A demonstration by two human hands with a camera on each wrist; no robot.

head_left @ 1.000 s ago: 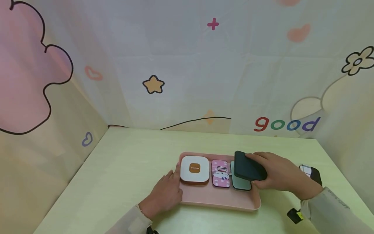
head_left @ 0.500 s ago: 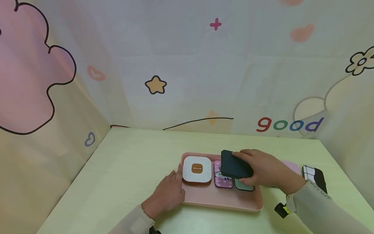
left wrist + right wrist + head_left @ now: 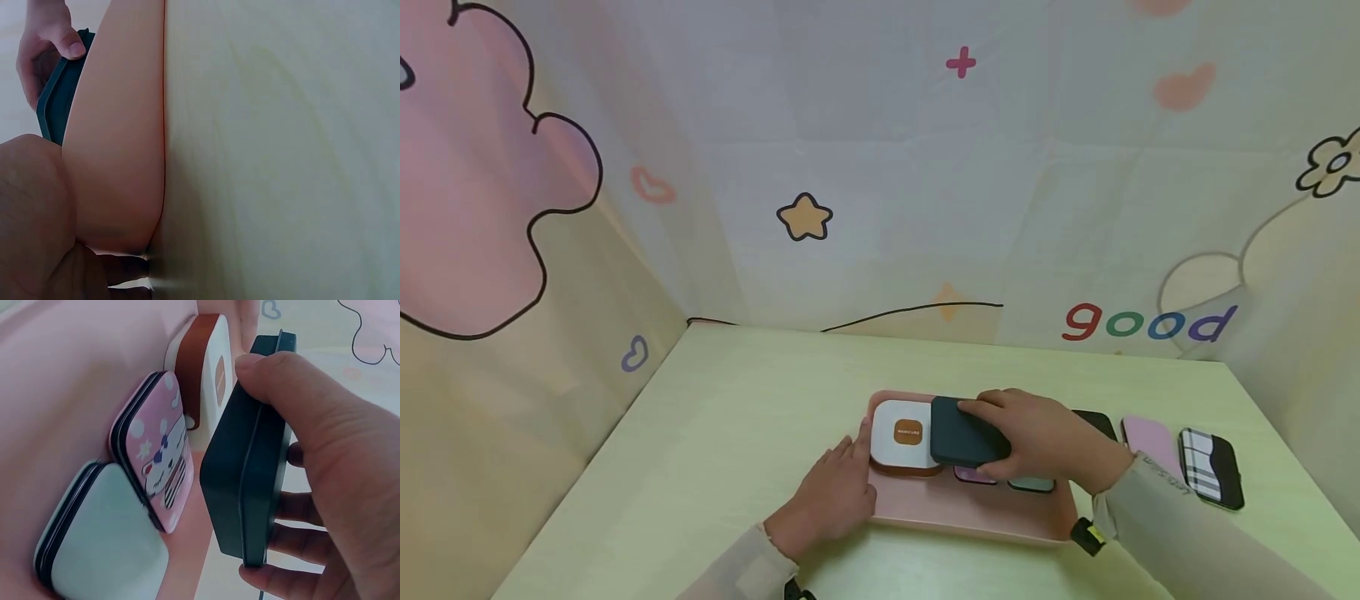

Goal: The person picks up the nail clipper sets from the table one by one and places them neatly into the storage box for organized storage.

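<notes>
My right hand [image 3: 1033,429] grips a dark green lidded box [image 3: 964,433], thumb on one long side and fingers on the other. The box is held tilted above the pink tray [image 3: 955,510], overlapping the right edge of a white square box [image 3: 887,457] with a brown label and base. Mostly covered beneath it in the head view, a pink case [image 3: 156,453] with a cartoon cat lies in the tray. Beside that case is a mint-green one [image 3: 109,534] with a black zip edge. My left hand [image 3: 826,500] rests against the tray's left side, fingers extended along the wall.
On the table to the tray's right lie a pink flat case [image 3: 1152,442], a black case with a white plaid panel [image 3: 1210,468], and a dark case [image 3: 1097,422] partly behind my right forearm. A printed curtain [image 3: 880,167] stands at the back.
My right hand has carried the dark green box leftward, from over the mint case to beside the white box. Cases on the right have come into view from behind the arm. The left hand stays put.
</notes>
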